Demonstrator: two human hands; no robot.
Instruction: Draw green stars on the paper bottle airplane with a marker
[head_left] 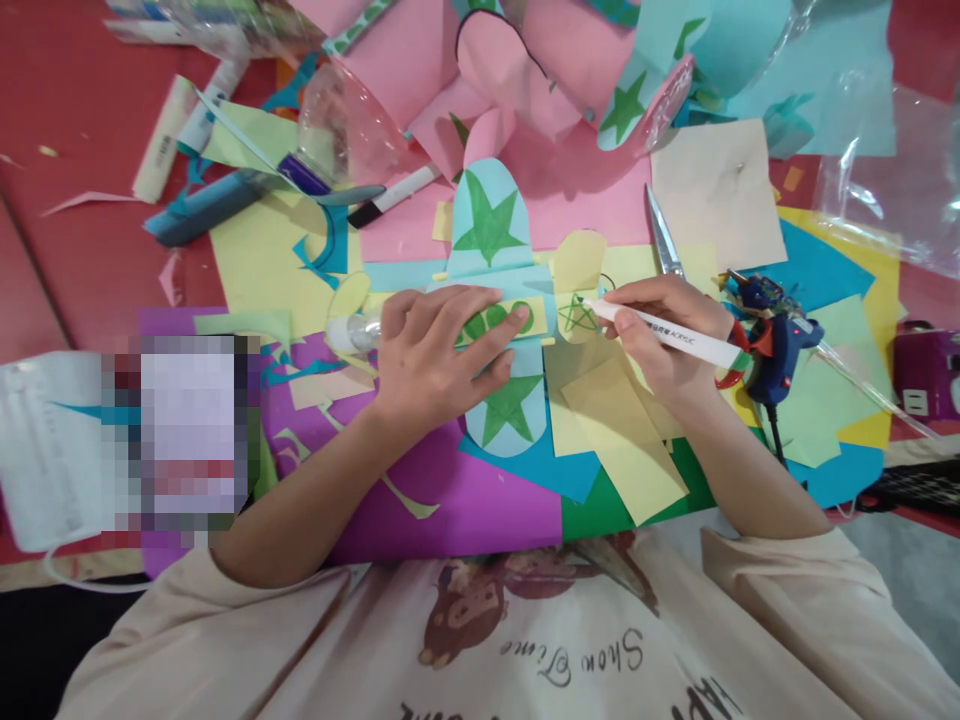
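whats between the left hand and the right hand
In the head view, from the left hand to the right hand lie light blue paper, a star-marked yellow paper piece and the tip of the white acrylic marker.

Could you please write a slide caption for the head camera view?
Left hand resting on a paper craft, right hand holding a white marker at a green star outline.

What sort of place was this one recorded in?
Probably a paper-craft workspace; whether at home or in a class isn't clear. Coloured paper is strewn over a red tabletop, what looks like a blue glue gun sits at right, and the right hand holds an acrylic marker.
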